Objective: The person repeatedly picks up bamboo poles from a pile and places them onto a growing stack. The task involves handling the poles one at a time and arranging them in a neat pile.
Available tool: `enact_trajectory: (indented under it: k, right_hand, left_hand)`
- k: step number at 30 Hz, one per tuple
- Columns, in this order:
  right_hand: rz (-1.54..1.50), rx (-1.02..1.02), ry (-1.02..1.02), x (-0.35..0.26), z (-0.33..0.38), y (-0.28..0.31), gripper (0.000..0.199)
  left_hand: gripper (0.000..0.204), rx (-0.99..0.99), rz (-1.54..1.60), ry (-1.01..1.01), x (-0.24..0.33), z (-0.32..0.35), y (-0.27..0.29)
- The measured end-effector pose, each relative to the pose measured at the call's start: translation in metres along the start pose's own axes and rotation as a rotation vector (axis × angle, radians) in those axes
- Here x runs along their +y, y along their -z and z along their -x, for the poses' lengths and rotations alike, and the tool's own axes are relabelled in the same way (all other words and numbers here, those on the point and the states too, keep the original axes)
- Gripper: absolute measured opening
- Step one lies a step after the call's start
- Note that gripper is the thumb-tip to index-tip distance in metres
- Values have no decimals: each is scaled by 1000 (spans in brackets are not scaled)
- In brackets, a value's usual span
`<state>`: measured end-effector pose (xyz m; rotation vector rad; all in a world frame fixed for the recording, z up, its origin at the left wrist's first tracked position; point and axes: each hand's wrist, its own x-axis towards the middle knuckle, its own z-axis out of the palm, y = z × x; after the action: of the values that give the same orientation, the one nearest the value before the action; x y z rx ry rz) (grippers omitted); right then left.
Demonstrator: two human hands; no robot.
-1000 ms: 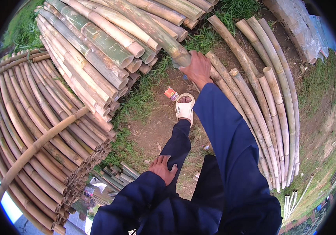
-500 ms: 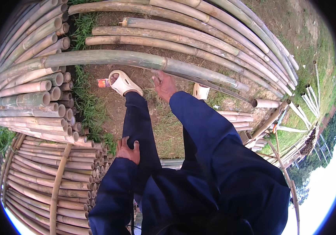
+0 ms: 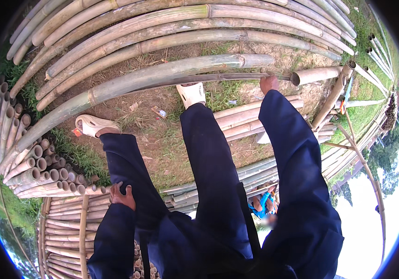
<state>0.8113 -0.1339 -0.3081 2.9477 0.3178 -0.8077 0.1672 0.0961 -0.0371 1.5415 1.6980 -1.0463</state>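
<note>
My right hand is a closed fist at a dark narrow strip, which looks like split bamboo. Its fingers seem wrapped round the strip, though they are partly hidden. Just beyond lies a thick greenish bamboo pole, its left part over a stack of cut poles. The strip runs along this pole's near side toward the open end of a short bamboo piece. My left hand rests on my left leg, thumb and fingers apart, holding nothing.
Several long bamboo poles lie beyond the greenish one. Cut bamboo is stacked at left, and more poles lie near my right leg. A bamboo post stands at right. A person in blue appears behind, between my legs and right arm.
My right hand has moved right along the strip, toward the short bamboo piece. My view has shifted and my feet stand farther left in it. My left hand stays on my leg.
</note>
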Motion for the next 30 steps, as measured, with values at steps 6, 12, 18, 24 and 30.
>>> enact_trajectory:
  k: [6,12,18,24,30]
  right_hand:
    - [5,-26,-194,51,-112,-17,73]
    - [-554,-264,-402,62,-141,-27,84]
    - [-667,-365,-391,83,-147,-24,75]
    - [-570,-204,-429,145,-147,13,62]
    - [-176,-213,-233,171,-156,56,42]
  left_hand:
    - [48,19,-116,99,37,15,-23]
    - [47,21,-113,96,57,26,-5]
    - [51,62,-74,-27,64,73,4]
    - [58,32,-58,26,64,100,12]
    - [60,28,243,203,39,36,24]
